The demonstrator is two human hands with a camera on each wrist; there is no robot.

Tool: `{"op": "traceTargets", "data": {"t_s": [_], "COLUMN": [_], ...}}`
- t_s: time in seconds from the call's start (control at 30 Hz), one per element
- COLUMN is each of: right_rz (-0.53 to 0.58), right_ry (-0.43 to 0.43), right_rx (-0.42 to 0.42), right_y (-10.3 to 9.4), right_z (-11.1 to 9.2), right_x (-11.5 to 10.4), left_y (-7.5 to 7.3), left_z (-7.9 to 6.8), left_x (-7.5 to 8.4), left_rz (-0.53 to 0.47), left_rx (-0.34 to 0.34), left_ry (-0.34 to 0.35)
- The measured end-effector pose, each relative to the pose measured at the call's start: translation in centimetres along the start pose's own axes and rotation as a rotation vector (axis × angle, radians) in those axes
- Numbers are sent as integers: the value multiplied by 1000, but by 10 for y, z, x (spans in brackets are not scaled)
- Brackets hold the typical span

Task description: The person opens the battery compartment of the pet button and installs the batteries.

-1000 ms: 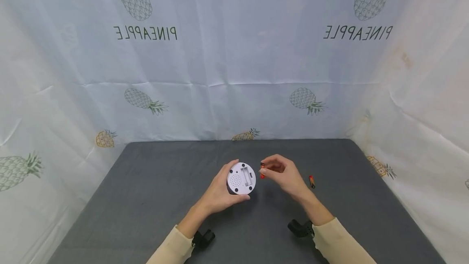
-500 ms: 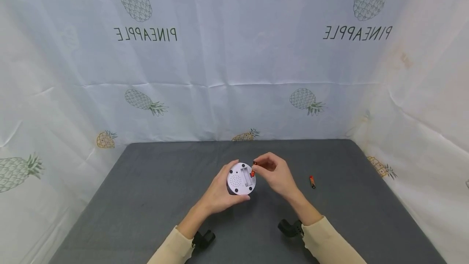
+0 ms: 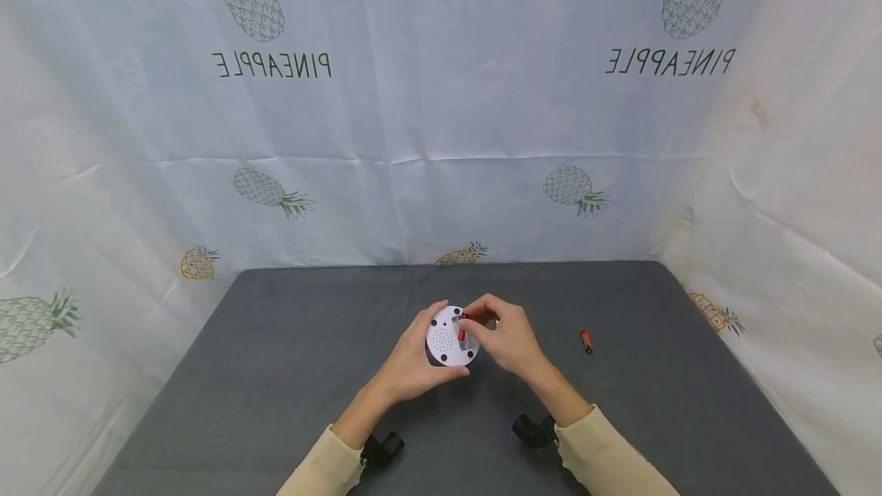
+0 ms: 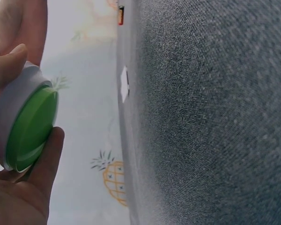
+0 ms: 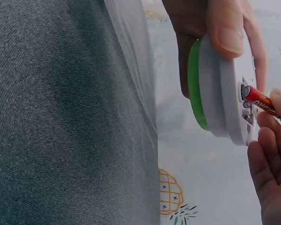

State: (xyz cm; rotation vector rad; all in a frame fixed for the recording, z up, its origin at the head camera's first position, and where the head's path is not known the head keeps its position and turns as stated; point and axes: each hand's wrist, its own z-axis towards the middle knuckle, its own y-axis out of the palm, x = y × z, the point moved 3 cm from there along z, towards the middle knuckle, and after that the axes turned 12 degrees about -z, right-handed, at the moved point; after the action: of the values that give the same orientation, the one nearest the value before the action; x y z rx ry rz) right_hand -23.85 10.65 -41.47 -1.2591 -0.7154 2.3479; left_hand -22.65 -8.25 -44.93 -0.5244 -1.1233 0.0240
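Observation:
My left hand (image 3: 412, 358) grips a round white device (image 3: 441, 340) by its rim. Its underside, with speaker holes, dark feet and a battery compartment, faces up toward the head camera; a green part (image 4: 33, 129) shows on the opposite side in the left wrist view. Between thumb and fingertips, my right hand (image 3: 508, 337) pinches a small red battery (image 5: 261, 100). The battery is tilted, one end at the compartment opening. Fingers partly hide the compartment in the head view. A second battery (image 3: 586, 341) lies on the table to the right.
Everything is above a dark grey table (image 3: 310, 373). A flat white piece (image 4: 124, 84) lies on it beyond the hands, mostly hidden in the head view. A pale pineapple-print curtain (image 3: 427, 205) hangs behind the table and at both sides.
My right hand has moved left with the battery, from beside the device to over its compartment. The left hand and device have stayed nearly still.

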Motion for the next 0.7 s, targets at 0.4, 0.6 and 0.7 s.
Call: {"op": "traceTargets", "data": {"t_s": [0.4, 0.6, 0.7], "right_rz": [-71, -22, 22], "right_ry": [-72, -31, 22], "right_rx": [-35, -16, -18], "right_y": [-2, 1, 4], "right_z": [3, 4, 4], "right_x": [-2, 5, 11], "left_y": [0, 1, 0], "left_z": [1, 1, 0], "left_x": [1, 2, 2], "left_rz": [8, 12, 6], "left_rx": [-5, -16, -18], "left_ry": [-1, 20, 20]}}
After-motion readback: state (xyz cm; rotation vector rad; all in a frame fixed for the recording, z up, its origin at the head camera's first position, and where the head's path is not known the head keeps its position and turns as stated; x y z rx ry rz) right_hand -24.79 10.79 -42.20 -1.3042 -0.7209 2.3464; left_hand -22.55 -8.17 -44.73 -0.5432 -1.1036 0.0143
